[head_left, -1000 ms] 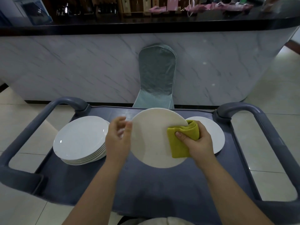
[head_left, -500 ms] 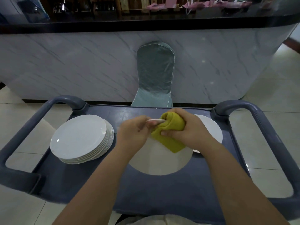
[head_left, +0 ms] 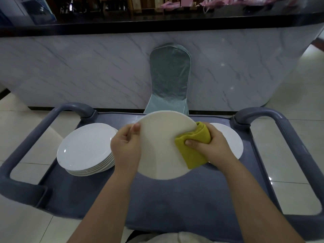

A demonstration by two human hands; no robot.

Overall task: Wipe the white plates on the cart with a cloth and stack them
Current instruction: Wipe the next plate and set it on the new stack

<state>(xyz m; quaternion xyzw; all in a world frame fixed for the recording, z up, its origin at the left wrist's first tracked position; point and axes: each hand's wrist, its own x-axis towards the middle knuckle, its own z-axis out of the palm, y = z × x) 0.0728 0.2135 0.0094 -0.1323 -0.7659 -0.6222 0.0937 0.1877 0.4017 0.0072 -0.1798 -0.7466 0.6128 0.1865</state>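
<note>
- Head view: stood at the near edge of the grey cart (head_left: 157,204), with both bare forearms reaching out over its tray.
- Held a white plate (head_left: 161,148) over the middle of the cart, tipped up so that its broad face looked back at the camera. Could not tell whether its lower edge touched the tray.
- Gripped that plate's left rim with the left hand (head_left: 125,146), thumb tip on the near face and fingers curled round behind the edge.
- Clutched a folded yellow-green cloth (head_left: 192,155) in the right hand (head_left: 212,146), wrapped over the plate's right rim. Pressed it to the near face with the thumb, the other fingers bent round the cloth's outer side.
- Saw a stack of white plates (head_left: 85,146) lying flat on the left side of the cart, just beside the left hand, with several rims showing along its near edge.
- Saw another white plate (head_left: 229,137) flat on the right side of the cart, partly hidden behind the right hand and the cloth. Could not tell whether more lay under it.
- Noted a curved grey handle at the cart's far left corner (head_left: 73,107) and a matching one at its far right corner (head_left: 259,113).
- Beyond the cart's far edge, made out a chair (head_left: 170,79) in a grey-green cover against a marble-fronted counter (head_left: 78,71), and pale floor tiles (head_left: 287,151) on both sides of the cart.
</note>
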